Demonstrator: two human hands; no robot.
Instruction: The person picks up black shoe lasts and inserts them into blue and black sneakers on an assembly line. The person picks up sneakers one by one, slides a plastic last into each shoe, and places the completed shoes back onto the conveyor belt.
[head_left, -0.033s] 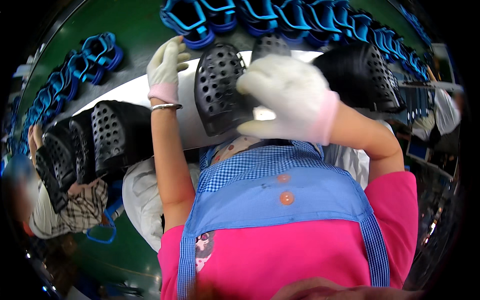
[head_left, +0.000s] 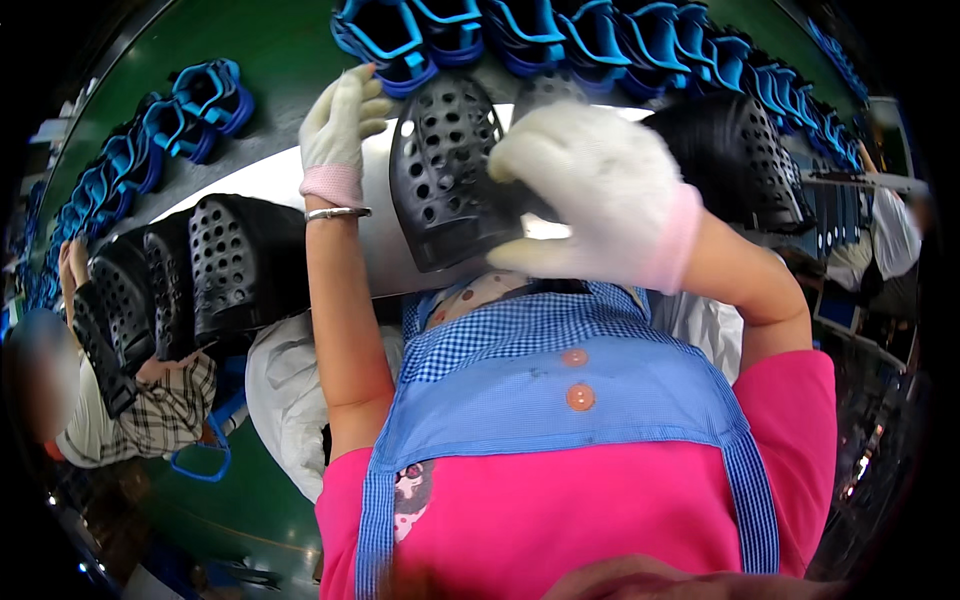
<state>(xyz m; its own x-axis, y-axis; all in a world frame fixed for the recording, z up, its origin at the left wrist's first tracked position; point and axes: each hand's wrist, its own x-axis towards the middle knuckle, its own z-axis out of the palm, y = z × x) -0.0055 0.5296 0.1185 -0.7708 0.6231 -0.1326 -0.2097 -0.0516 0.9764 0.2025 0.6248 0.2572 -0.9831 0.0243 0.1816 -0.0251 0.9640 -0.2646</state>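
A black clog (head_left: 445, 165) with rows of round holes stands in front of me on the pale work surface, its holed face toward me. My right hand (head_left: 605, 190), in a white glove with a pink cuff and slightly blurred, curls its fingers and thumb round the clog's right side. My left hand (head_left: 340, 120), also gloved, is raised at the clog's left, fingers apart and slightly bent, holding nothing. Its fingertips are near a blue-and-black shoe (head_left: 385, 45). Behind my right hand, another black holed piece (head_left: 545, 90) is partly hidden.
More black holed clogs (head_left: 225, 265) stand at the left, others (head_left: 765, 165) at the right. Rows of blue-trimmed shoes (head_left: 600, 45) line the green surface (head_left: 270, 40) beyond. A person in a plaid garment (head_left: 165, 410) is at the far left, another person (head_left: 890, 235) at the far right.
My right hand has moved slightly to the right, and the clog's top has shifted a little up and right. My left hand keeps nearly the same pose.
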